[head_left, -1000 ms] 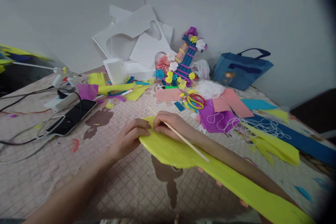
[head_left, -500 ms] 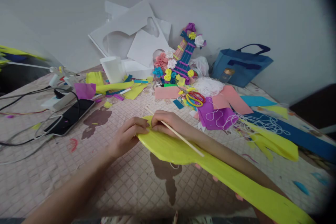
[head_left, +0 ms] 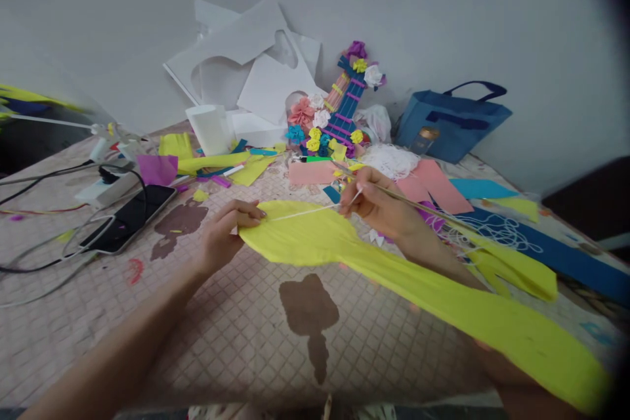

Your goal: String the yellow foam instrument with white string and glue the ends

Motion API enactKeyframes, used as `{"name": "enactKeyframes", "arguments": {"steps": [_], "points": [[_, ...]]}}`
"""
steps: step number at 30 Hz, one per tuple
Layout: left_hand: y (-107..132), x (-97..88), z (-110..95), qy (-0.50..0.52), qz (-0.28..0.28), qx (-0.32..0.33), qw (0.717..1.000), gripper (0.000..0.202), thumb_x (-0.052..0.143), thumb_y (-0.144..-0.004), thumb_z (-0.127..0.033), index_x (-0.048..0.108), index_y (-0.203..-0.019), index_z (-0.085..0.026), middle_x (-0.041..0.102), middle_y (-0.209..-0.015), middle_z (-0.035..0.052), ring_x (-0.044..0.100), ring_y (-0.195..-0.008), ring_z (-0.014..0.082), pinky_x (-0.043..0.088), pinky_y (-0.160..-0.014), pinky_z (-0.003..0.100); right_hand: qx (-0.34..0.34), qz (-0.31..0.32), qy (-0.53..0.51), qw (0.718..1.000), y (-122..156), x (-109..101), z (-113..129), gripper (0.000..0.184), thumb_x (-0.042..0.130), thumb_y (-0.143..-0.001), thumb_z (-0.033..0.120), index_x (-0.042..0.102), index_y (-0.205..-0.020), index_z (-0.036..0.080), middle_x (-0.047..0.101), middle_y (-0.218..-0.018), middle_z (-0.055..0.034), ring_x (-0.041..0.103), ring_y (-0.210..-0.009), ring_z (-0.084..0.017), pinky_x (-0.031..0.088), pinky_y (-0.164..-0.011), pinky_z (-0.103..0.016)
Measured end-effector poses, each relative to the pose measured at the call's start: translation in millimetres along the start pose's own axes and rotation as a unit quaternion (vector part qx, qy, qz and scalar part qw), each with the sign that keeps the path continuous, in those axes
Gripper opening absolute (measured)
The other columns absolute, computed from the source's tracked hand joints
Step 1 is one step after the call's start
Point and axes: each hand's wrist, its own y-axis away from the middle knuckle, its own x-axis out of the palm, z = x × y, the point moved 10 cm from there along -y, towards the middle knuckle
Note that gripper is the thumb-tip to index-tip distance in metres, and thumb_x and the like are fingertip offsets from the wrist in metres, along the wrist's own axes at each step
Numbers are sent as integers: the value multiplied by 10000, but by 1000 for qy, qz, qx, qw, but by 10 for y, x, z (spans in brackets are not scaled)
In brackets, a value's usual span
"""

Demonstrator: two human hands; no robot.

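A guitar-shaped piece covered in yellow paper (head_left: 295, 236) reaches from the middle of the view to the lower right, tilted above the table. My left hand (head_left: 229, 230) pinches its rounded left end. My right hand (head_left: 381, 203) is raised over the far side of the yellow piece, its fingers closed on a white string (head_left: 302, 213). That string runs taut across the yellow surface to my left fingertips. A thin wooden stick (head_left: 433, 213) also lies in my right hand, pointing back along the forearm. Part of the right forearm is hidden behind the yellow piece.
Scissors, partly hidden, and pink paper (head_left: 310, 172) lie beyond my hands. A decorated paper guitar (head_left: 347, 108) leans at the wall beside white board offcuts (head_left: 231, 39). A blue bag (head_left: 450, 125) stands right; a phone (head_left: 130, 216) and cables lie left. Tangled white string (head_left: 502, 230) lies right.
My right hand has left the yellow piece's end and moved right and up, drawing the string out straight. The stick has swung with it. The yellow piece has shifted slightly left and up.
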Motion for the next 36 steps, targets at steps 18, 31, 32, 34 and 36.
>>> {"name": "enactKeyframes", "arguments": {"steps": [18,31,32,34,36], "points": [[82,-165,300,-43,0,-37,998,144,703,-739,-128,582,-799,-179,679,-898,63,662,-871,193,553,-804,408,-100,-108,72,987,251,-407,611,213,697,-752,381,542,-745,235,631,-706,21,625,-630,-117,519,-605,-253],[27,-289,385,9,4,-139,990,153,690,-768,-166,560,-846,-188,693,-831,45,673,-768,179,546,-687,311,-128,-111,145,975,404,-499,936,160,695,-761,337,577,-728,234,616,-672,-9,615,-632,-135,493,-583,-285],[5,-326,381,13,-9,-148,989,153,705,-757,-178,568,-827,-185,672,-787,30,658,-721,160,542,-654,286,-120,-104,149,976,404,-510,928,151,687,-770,332,581,-732,232,624,-681,-15,623,-639,-138,495,-590,-292],[-53,-386,352,21,-25,-157,987,169,739,-727,-199,580,-781,-181,616,-710,2,611,-637,125,525,-578,235,-106,-101,144,979,399,-552,906,149,691,-766,333,586,-731,233,636,-693,-17,631,-641,-138,495,-593,-293],[-123,-400,327,42,-15,-173,984,176,754,-712,-203,594,-780,-178,598,-704,-2,590,-616,111,522,-540,208,-102,-121,125,979,394,-632,893,183,724,-728,346,580,-700,236,636,-685,-7,625,-615,-131,490,-570,-281]]}}
